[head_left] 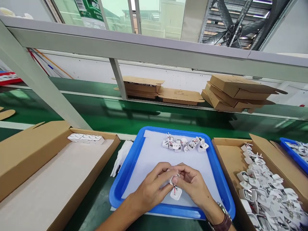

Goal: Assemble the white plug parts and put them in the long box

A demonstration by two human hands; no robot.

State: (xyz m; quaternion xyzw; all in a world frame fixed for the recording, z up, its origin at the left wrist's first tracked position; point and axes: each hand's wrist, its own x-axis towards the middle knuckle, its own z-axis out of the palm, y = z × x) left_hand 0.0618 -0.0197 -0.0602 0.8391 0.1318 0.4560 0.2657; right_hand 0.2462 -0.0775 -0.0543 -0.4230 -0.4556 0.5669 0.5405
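Over the blue tray (113, 189), my left hand (154, 184) and my right hand (190, 183) meet, both closed around a small white charger housing (171, 180). Its square white cover (176, 193) hangs below the fingers on thin red and black wires. My fingers hide much of the housing, while the right thumb presses at its open edge. Farther back on the tray's white liner lies a cluster of similar open white charger parts (178, 146), some with metal pins showing.
To the right, a cardboard box (225, 160) holds a heap of white charger parts (267, 189). The left cardboard box (96, 163) has a row of white pieces (86, 138) at its far end. A white glove (122, 156) lies beside the tray. Stacked boxes (238, 93) stand behind a metal frame (154, 53).
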